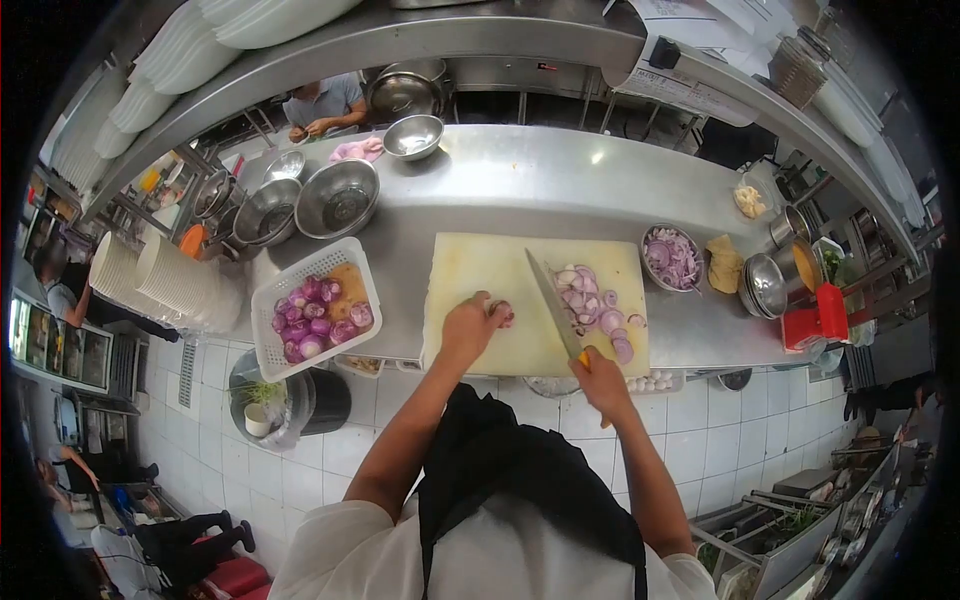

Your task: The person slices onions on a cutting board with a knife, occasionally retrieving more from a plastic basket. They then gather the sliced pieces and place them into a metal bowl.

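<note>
My right hand (601, 379) is closed round the yellow handle of a kitchen knife (551, 300). Its long blade points away from me across a pale cutting board (470, 262). Left of the blade, my left hand (472, 328) grips a small piece of red onion (503, 313), mostly covered by the fingers. Sliced red onion (612, 319) lies on the board just right of the knife. A white plastic basket (262, 318) on the left holds several peeled red onions (318, 308). Beyond the board's right edge stands a metal bowl of sliced onion (672, 257).
Steel bowls (338, 197) stand at the back left, near stacked white containers (190, 275). A yellow cloth (724, 264) and a red box (815, 318) are on the right. An overhead shelf (480, 32) spans the counter. A bin (325, 402) stands below. Other people are around the kitchen.
</note>
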Demonstrator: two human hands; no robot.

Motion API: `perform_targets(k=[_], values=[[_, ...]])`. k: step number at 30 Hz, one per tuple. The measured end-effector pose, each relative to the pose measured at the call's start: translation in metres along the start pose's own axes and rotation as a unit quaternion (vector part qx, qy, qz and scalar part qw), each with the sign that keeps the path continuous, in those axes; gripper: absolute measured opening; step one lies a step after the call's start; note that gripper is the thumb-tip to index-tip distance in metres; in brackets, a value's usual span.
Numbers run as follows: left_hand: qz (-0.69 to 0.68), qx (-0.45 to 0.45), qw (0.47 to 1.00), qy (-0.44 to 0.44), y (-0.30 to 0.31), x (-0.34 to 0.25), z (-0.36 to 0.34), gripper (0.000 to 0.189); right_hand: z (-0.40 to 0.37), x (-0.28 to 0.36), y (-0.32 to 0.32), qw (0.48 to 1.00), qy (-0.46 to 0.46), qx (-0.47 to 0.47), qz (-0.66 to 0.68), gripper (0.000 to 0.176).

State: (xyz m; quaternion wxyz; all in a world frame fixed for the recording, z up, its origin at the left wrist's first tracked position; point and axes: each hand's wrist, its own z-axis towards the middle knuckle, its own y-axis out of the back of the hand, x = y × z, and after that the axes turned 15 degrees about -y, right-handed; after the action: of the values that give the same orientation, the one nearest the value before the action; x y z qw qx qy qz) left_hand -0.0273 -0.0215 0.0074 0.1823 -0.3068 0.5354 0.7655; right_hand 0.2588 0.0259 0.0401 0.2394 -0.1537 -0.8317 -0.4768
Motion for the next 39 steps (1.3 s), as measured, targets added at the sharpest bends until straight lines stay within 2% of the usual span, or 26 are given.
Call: perform_targets(k=[2, 5, 8, 13, 21, 25, 31, 34, 39], values=[[0.029, -0.016, 0.999, -0.038, -0.01, -0.005, 0.002, 0.033, -0.009, 0.002, -0.008, 1.0, 0.015, -0.002, -0.005, 0.036], [0.023, -0.019, 0.977, -0.211, 0.006, -0.018, 0.002, 0.029, -0.022, 0.004, -0.017, 0.999, 0.018, -0.019, -0.027, 0.034], [-0.016, 0.084, 0.975, -0.203, 0.004, -0.011, 0.007, 0.029, -0.031, 0.004, -0.027, 0.998, 0.033, -0.034, -0.042, 0.03], [-0.006, 0.064, 0.976, -0.21, -0.019, -0.02, 0.017, 0.025, -0.036, 0.009, -0.024, 0.992, 0.069, -0.063, -0.088, 0.029], [0.009, 0.08, 0.974, -0.211, -0.022, -0.019, 0.02, 0.027, -0.06, 0.012, -0.003, 0.992, 0.046, -0.023, -0.112, 0.027], [-0.003, 0.061, 0.973, -0.222, -0.02, -0.02, 0.018, 0.026, -0.028, 0.008, -0.037, 0.994, 0.048, -0.041, -0.093, 0.027], [-0.012, 0.057, 0.972, -0.229, -0.021, -0.019, 0.016, 0.025, 0.022, 0.032, -0.047, 0.991, 0.084, -0.076, -0.07, 0.028], [-0.031, 0.05, 0.973, -0.224, -0.019, -0.019, 0.015, 0.019, 0.007, 0.04, -0.042, 0.994, 0.052, -0.078, -0.059, 0.027], [-0.035, 0.056, 0.975, -0.213, -0.02, -0.02, 0.013, 0.014, -0.024, 0.038, -0.029, 0.994, 0.053, -0.044, -0.087, 0.027]])
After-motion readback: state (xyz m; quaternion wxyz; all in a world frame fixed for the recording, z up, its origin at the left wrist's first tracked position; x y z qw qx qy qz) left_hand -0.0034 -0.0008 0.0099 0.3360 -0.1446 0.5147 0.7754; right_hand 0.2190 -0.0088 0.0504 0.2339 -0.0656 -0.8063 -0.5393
